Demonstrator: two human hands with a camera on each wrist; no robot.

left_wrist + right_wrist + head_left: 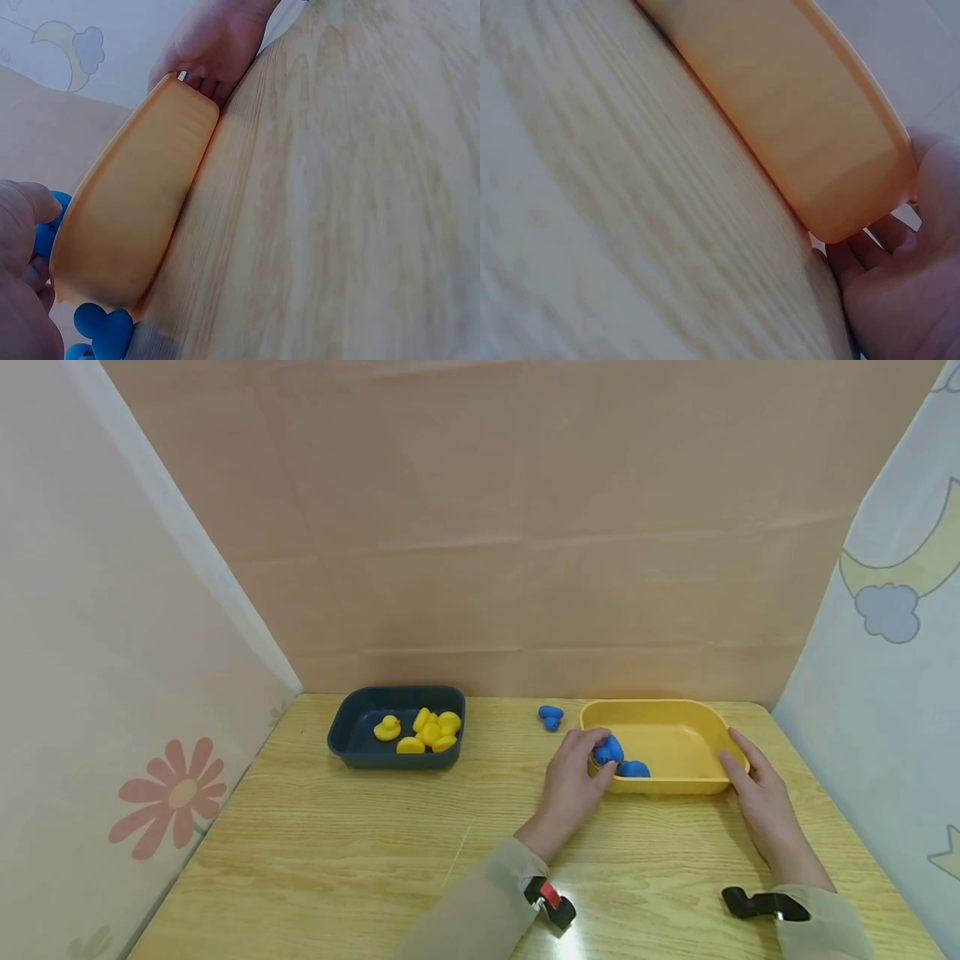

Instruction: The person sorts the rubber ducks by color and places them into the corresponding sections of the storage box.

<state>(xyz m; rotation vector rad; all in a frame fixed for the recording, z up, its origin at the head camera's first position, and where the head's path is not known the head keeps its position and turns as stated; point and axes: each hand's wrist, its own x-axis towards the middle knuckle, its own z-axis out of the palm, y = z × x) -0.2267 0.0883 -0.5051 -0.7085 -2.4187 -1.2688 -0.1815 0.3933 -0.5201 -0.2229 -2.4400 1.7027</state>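
Note:
My left hand point(572, 774) is at the left end of a yellow tray point(675, 786), pinching a blue rubber duck point(613, 747) over the rim between thumb and fingers. Another blue duck point(634, 769) lies inside, near the front left corner. At the tray's right end my right hand point(765, 806) grips the rim, thumb on top and fingers outside; the right wrist view shows these fingers point(866, 251) against the end wall. On the table behind my left hand lies a tipped blue toy point(551, 716); whether it is one piece or two I cannot tell.
A dark blue tray point(393, 761) stands to the left with several yellow ducks point(387, 727) in it. Both trays sit near the back edge of the wooden table point(337, 843), before a brown paper backdrop point(450, 568). Patterned curtains flank the table.

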